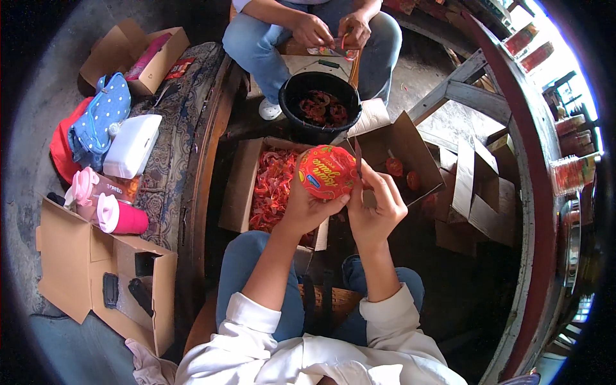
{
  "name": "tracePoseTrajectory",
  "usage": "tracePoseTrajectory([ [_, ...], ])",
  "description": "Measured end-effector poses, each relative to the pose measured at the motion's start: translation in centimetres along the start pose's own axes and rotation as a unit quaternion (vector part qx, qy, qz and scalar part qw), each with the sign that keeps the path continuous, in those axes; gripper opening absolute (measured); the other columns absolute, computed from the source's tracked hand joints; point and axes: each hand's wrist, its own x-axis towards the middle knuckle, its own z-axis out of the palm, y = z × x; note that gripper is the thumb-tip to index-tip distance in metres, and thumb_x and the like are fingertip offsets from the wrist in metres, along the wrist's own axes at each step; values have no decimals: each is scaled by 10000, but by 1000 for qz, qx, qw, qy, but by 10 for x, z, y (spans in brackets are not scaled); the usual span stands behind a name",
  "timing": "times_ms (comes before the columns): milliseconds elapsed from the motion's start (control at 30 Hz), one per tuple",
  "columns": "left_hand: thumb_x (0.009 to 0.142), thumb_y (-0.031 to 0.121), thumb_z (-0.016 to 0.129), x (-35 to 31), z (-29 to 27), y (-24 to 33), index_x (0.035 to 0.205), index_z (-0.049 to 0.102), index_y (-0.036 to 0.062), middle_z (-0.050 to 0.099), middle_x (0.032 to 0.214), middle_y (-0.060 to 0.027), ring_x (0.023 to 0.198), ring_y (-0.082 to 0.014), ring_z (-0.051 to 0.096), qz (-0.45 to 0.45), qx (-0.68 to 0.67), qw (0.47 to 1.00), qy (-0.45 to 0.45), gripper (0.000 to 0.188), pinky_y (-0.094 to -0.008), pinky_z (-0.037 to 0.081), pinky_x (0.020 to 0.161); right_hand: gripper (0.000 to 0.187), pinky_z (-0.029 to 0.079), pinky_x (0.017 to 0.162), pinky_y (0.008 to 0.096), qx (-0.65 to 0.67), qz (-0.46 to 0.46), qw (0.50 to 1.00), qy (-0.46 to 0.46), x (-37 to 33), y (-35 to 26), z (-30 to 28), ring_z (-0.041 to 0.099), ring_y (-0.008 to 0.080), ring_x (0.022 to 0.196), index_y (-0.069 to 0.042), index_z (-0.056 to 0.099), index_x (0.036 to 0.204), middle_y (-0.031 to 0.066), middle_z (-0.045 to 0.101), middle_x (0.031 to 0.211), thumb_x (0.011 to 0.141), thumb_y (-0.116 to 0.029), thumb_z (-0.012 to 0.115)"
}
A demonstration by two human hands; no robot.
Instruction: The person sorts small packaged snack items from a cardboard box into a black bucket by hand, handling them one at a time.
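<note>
My left hand is closed around a round red printed cup, its decorated face turned up toward me. At its right edge, my right hand pinches a thin, dark, blade-like strip standing upright against the cup's rim. Just below both hands, an open cardboard box holds a heap of red plastic scraps. Another open cardboard box to the right has a few red cups inside.
Opposite me sits a person whose hands hold a red strip and clear plastic. A black bucket with red scraps stands between us. On the left bench are a pink tumbler, a white container and boxes. A wooden frame rises at right.
</note>
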Motion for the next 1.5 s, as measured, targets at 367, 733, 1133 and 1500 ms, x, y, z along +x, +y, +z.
tracePoseTrajectory([
  [367, 674, 62, 731, 0, -5, 6, 1250, 308, 33, 480, 1140, -77, 1063, -154, 494, -46, -44, 997, -31, 715, -322, 414, 916, 341, 479, 582, 247, 67, 6, 997, -21, 6, 2, -3, 604, 170, 627, -14, 655, 945, 116, 616, 738, 645, 140, 603],
  [733, 660, 33, 696, 3, -13, 9, 1243, 305, 30, 487, 1122, -79, 1042, -148, 505, -58, 6, 998, -19, 702, -313, 418, 904, 350, 474, 585, 266, 52, 24, 997, -51, 0, 4, -1, 604, 200, 629, -18, 648, 963, 122, 609, 729, 650, 127, 584],
  [1133, 653, 35, 689, 4, -12, 10, 1215, 337, 36, 497, 1107, -69, 1029, -148, 513, -73, 13, 996, -42, 663, -311, 416, 901, 354, 478, 583, 265, 42, 24, 998, -29, -2, 3, 0, 606, 188, 622, -18, 651, 964, 117, 610, 722, 651, 131, 578],
  [1500, 578, 64, 751, 3, -3, 11, 1218, 316, 48, 478, 1100, -68, 1046, -159, 492, -15, -11, 999, -37, 774, -324, 398, 923, 335, 485, 599, 243, 73, 41, 996, -31, 4, 1, -3, 611, 142, 649, -8, 650, 962, 113, 618, 740, 669, 139, 583],
])
